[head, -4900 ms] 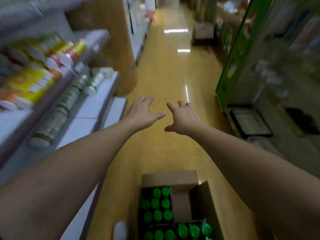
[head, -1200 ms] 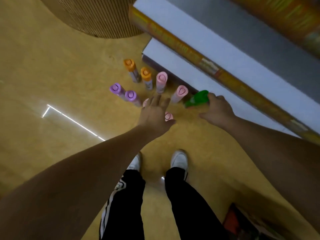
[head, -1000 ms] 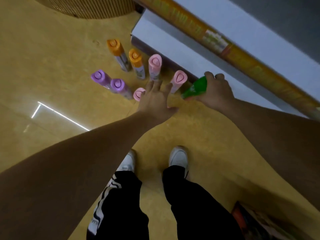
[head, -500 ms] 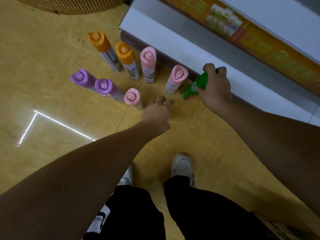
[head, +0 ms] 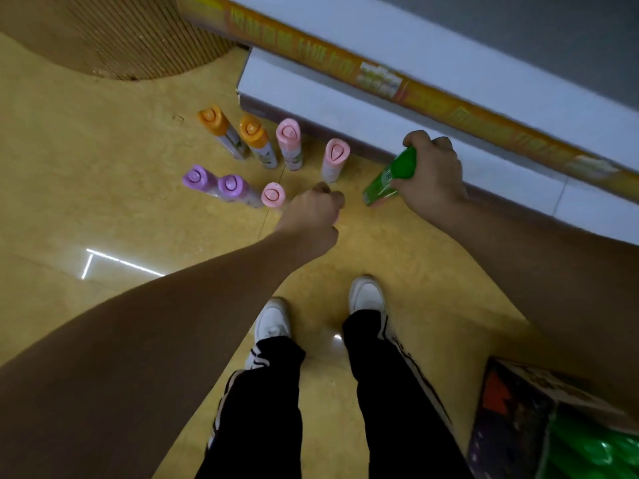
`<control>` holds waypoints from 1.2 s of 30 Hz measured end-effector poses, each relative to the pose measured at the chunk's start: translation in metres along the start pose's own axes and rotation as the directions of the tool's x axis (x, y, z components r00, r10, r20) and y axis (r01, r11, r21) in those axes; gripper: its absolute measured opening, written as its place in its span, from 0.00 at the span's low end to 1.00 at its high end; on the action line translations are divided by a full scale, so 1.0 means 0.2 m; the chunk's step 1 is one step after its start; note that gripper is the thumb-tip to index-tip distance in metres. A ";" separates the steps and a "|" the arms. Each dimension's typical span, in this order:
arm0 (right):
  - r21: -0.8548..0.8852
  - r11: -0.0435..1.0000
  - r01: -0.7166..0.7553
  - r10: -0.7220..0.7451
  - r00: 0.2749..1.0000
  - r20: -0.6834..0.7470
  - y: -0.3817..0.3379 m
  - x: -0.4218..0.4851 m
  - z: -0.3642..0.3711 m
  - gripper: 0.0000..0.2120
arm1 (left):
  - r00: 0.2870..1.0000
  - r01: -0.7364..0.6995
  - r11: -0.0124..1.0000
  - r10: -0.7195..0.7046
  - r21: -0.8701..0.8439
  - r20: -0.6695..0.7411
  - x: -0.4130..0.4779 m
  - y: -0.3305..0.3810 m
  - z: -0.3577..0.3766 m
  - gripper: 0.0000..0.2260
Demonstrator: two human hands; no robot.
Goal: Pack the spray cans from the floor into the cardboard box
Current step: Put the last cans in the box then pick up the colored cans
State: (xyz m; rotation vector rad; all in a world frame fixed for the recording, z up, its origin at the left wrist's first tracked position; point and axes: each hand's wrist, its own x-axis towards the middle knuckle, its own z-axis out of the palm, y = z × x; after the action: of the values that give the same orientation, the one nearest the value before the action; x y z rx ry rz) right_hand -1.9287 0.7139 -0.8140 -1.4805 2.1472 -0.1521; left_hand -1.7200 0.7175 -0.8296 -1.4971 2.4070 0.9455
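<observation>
Several spray cans stand on the yellow floor: two orange-capped [head: 211, 117], two purple-capped [head: 231, 184] and three pink-capped [head: 288, 133]. My right hand [head: 432, 174] grips a green spray can [head: 397, 172], tilted and off the floor beside the shelf base. My left hand [head: 311, 216] hangs right of the nearest pink can [head: 273, 195] with its fingers curled downward; whatever it grips is hidden beneath it. The cardboard box [head: 511, 402] shows at the bottom right corner, with green cans [head: 594, 451] inside.
A white shelf base [head: 345, 112] and an orange price rail [head: 380, 74] run along the right. A ribbed round column [head: 121, 36] stands at the top left. My white shoes [head: 273, 319] are just behind the cans.
My left hand went from spread fingers over a pink-capped can to curled fingers. My right hand closed round the green can and tilted it up off the floor.
</observation>
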 end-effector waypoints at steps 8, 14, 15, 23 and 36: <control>0.028 0.998 -0.060 0.061 0.996 -0.058 -0.23 -0.49 -0.73 0.30 | 0.983 -0.181 0.982 0.183 0.054 -0.033 -0.30 0.44 -0.69 0.15; -0.013 1.000 -0.016 0.016 0.998 -0.064 -0.29 -0.86 -1.23 0.32 | 0.960 -0.269 0.958 0.276 0.100 -0.056 -0.55 0.81 -1.11 0.06; -0.025 1.000 -0.009 0.008 0.998 -0.061 -0.29 -0.92 -1.32 0.33 | 0.956 -0.281 0.954 0.288 0.103 -0.054 -0.60 0.88 -1.18 0.10; -0.069 0.996 0.065 -0.072 0.992 -0.108 -0.22 -1.52 -2.21 0.31 | 0.867 -0.427 0.874 0.469 0.233 -0.167 -1.07 1.63 -1.70 0.10; -0.036 0.988 -0.147 0.118 0.894 -0.432 0.20 -2.67 -3.55 0.30 | 0.444 -0.698 0.567 0.822 0.437 -0.357 -1.75 3.14 -2.18 0.13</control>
State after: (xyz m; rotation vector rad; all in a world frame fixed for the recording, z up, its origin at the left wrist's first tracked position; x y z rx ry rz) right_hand -2.1591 1.0691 -0.0331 -1.4317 2.6195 -0.3933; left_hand -1.9992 0.9173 -0.0621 -0.5061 3.5806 0.2729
